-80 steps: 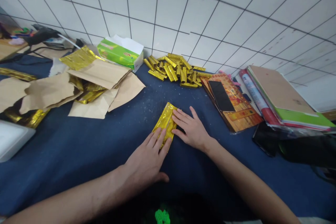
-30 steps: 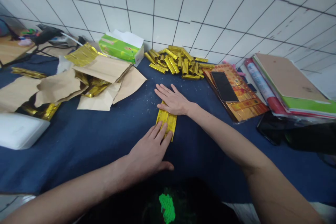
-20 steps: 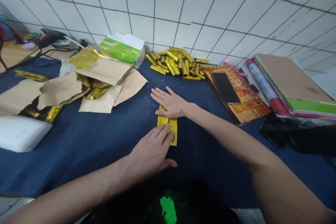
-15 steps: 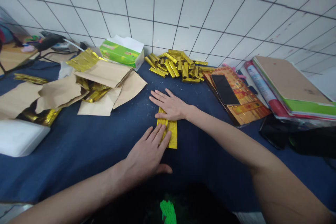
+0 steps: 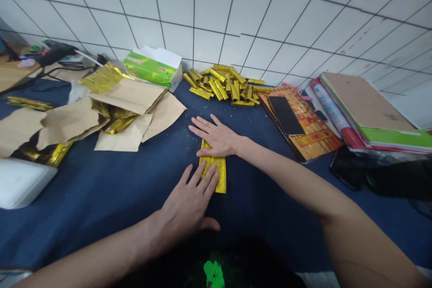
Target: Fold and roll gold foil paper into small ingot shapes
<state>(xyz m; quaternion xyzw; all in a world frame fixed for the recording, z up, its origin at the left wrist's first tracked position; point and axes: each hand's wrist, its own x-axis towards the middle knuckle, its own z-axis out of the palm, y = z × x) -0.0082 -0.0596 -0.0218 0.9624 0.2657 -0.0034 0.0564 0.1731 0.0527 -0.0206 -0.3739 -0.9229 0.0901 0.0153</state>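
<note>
A sheet of gold foil paper (image 5: pixel 221 175), folded lengthwise into a strip, lies on the dark blue tablecloth (image 5: pixel 135 189) in front of me. Across its far end my right hand (image 5: pixel 216 137) rests flat with the fingers stretched out to the left. My left hand (image 5: pixel 191 198) lies on the near part from the left side, its fingers spread and its thumb apart on the cloth. Both palms face down and hide much of the strip. Beyond my hands, a pile of folded gold paper pieces (image 5: pixel 222 85) sits against the tiled wall.
Torn brown paper (image 5: pixel 130 94) with gold sheets (image 5: pixel 103 77) is at the left, behind a white box (image 5: pixel 25 182). A green tissue pack (image 5: pixel 148 68) stands by the wall. On the right are a phone (image 5: pixel 286 115) on an orange printed packet (image 5: pixel 319 139) and stacked notebooks (image 5: pixel 371 99).
The view has shifted slightly. My left hand's fingers have spread a little on the gold strip; my right hand stays flat on its far end.
</note>
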